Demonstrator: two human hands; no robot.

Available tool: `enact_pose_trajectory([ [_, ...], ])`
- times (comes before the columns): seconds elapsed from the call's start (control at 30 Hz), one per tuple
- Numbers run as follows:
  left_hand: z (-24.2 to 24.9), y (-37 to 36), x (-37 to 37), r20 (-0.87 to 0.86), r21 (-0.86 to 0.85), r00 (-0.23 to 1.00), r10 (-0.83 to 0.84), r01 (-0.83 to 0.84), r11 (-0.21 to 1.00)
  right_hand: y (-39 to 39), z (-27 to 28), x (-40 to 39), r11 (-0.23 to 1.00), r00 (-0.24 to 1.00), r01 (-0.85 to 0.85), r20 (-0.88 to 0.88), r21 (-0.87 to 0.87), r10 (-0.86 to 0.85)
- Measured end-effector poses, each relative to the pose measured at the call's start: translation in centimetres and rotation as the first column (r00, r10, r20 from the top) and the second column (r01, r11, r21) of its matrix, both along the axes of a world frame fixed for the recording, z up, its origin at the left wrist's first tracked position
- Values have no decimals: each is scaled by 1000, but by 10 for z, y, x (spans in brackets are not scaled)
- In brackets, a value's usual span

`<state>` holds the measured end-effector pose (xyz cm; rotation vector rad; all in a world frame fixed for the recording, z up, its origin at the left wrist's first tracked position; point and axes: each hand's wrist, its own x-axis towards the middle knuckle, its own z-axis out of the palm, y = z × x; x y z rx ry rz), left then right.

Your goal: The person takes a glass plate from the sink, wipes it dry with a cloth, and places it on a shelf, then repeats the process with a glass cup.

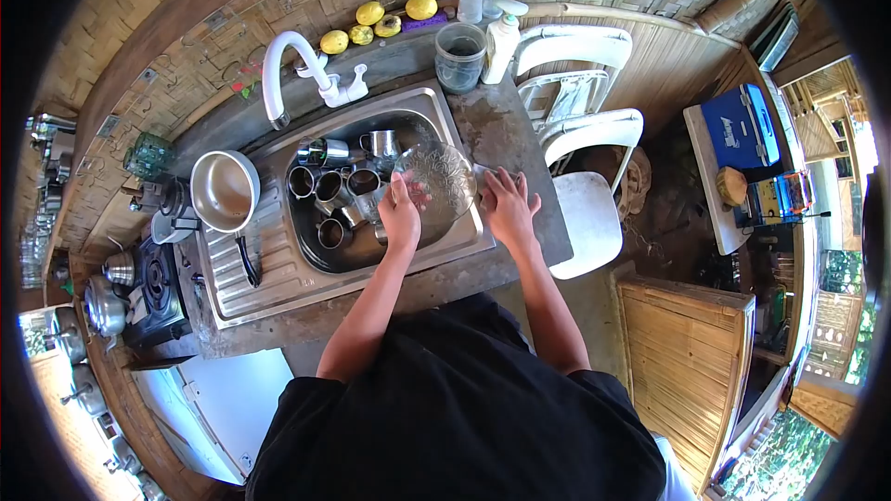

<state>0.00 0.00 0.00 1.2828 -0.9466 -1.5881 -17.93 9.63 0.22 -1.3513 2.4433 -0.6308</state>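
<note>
My left hand (401, 215) is closed on the near-left edge of a clear patterned glass plate (444, 178), thumb on top, with fingers showing through the glass. The plate is held over the right part of the steel sink (438, 255). Just right of the plate is my right hand (510, 211), its fingers apart and pointing down over the counter edge of the sink, fingertips close to the rim. Below and left of the plate, several steel mugs (331, 193) lie jumbled in the basin.
A white faucet (295, 60) arches over the sink's back. On the drainboard (232, 269) are a metal pot (225, 190) and a black-handled utensil (248, 262). A grey tub (460, 57) and white bottle (501, 48) stand behind. White chairs (587, 223) are at right; yellow fruits (369, 14) line the ledge.
</note>
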Motion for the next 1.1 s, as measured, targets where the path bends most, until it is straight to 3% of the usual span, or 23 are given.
enact_pose_trajectory([
  [0.07, 4, -2, 11, -17, -43, 1000, 25, -26, 999, -3, -2, 20, 996, 951, 19, -307, -89, -46],
  [0.13, 12, 8, 11, -72, -9, 996, 51, -51, 999, 3, 21, 21, 959, 1000, 19, -15, -282, -24],
  [0.2, 26, 9, 38, -40, -1, 996, 84, -84, 996, -7, 26, 54, 852, 936, 91, 336, -515, 103],
  [0.23, 26, 10, 49, -47, 7, 993, 104, -104, 995, -6, 32, 66, 928, 841, 27, 510, -372, 180],
  [0.3, 22, 14, 71, -63, 30, 987, 145, -144, 989, -8, 10, 100, 934, 704, 0, 663, -359, 255],
  [0.37, 19, 16, 101, -47, 30, 982, 183, -182, 983, -15, 19, 122, 952, 454, 22, 851, -305, 262],
  [0.4, 19, 17, 115, -54, 25, 974, 220, -219, 975, -21, 24, 134, 962, 310, 18, 916, -273, 254],
  [0.5, 32, 23, 167, -126, 49, 939, 319, -315, 948, -39, 27, 167, 950, 180, -67, 933, -305, 312],
  [0.63, 64, 17, 242, -299, -16, 863, 407, -431, 902, -77, 67, 230, 908, 221, -221, 888, -357, 403],
  [0.73, 99, -2, 294, -434, -85, 809, 396, -474, 876, -122, 116, 279, 804, 348, -289, 726, -519, 593],
  [0.87, 168, -44, 356, -426, -289, 842, 331, -474, 832, -177, 183, 350, 704, 379, -191, 610, -684, 696],
  [0.97, 211, -92, 399, -327, -509, 887, 325, -456, 730, -223, 230, 395, 631, 448, -167, 512, -757, 733],
  [1.0, 225, -109, 409, -366, -572, 880, 304, -470, 672, -239, 243, 408, 600, 465, -155, 478, -785, 745],
  [1.1, 259, -165, 447, -309, -672, 886, 345, -460, 580, -283, 281, 445, 523, 550, -143, 372, -840, 748],
])
